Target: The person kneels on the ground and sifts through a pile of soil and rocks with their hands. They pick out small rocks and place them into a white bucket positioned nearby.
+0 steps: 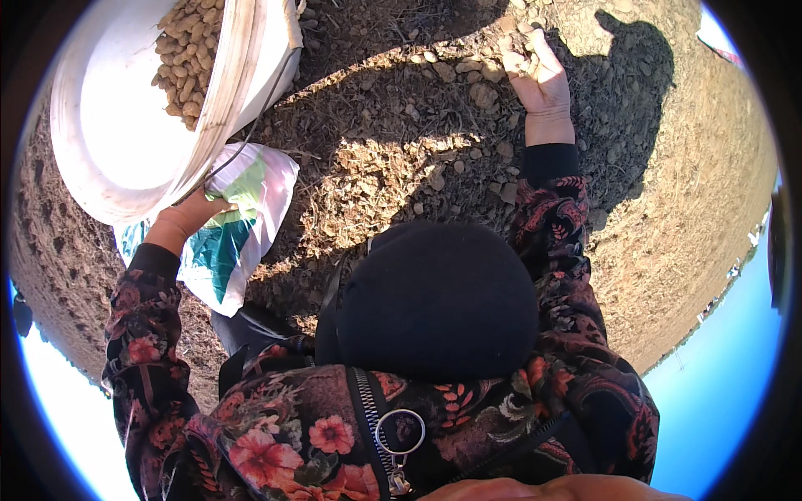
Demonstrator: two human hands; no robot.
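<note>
My left hand (188, 215) is at the lower rim of a tilted white plastic bucket (135, 203), where its wire handle (254, 122) comes down. Its thumb lies against a white and green plastic bag (244, 181); the bucket hides the other fingers. Inside the bucket lies a heap of unshelled peanuts (188, 59). Out over the soil, my right hand (542, 81) is turned palm up. Its fingers curl around a few peanuts (529, 64), partly covered by the fingers.
Dry soil (376, 181) with clods and plant litter spreads before me. Several small pale pods (423, 57) lie left of my right hand. A dark rounded cloth form (438, 300), perhaps my knee, rises in front of my floral jacket (313, 432). Shadow (633, 113) falls at right.
</note>
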